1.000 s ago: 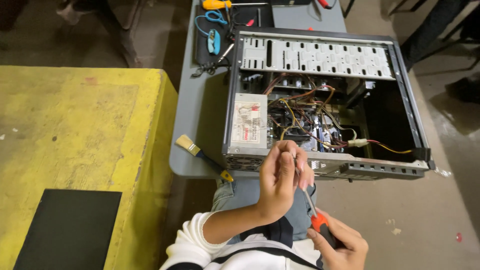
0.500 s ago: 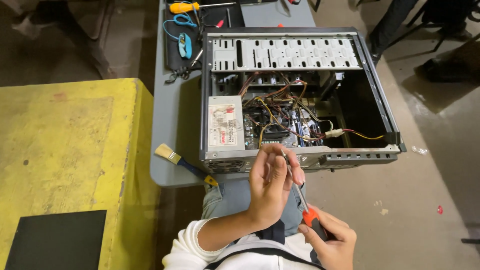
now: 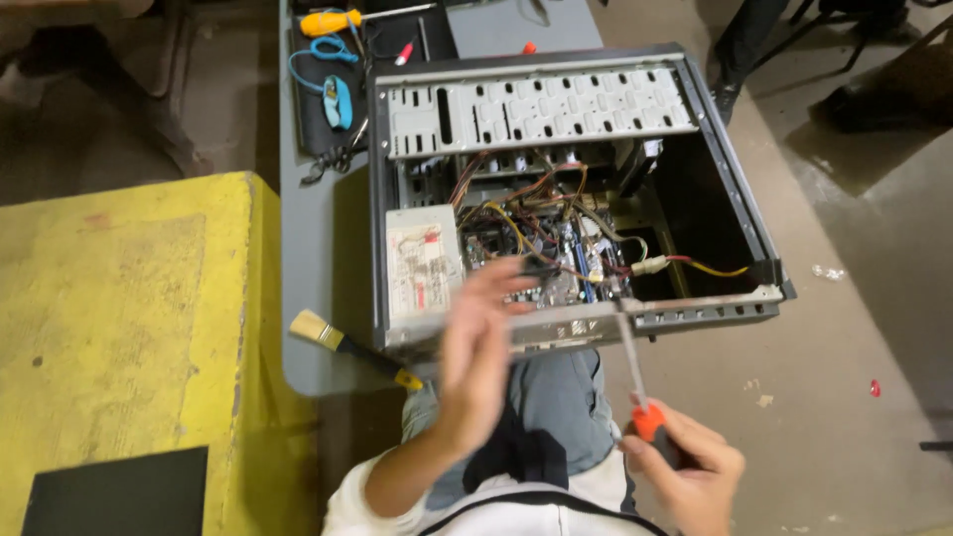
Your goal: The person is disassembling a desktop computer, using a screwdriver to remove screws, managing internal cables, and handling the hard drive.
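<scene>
Grey table (image 3: pixel 313 298), open computer case (image 3: pixel 566 189), screwdriver (image 3: pixel 635 382) in right hand (image 3: pixel 690 471) fingers.

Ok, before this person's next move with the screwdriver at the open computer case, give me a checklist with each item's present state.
1. Screwdriver gripped in right hand: ok.
2. Shaft tip at the case's front rail: cannot tell, it is blurred.
3. Left hand steady: not ok, motion-blurred in front of the case edge.
4. Left hand holding anything: cannot tell.
5. Case lying fully on the grey table: not ok, it overhangs on the right.
6. Paintbrush apart from both hands: ok.
</scene>
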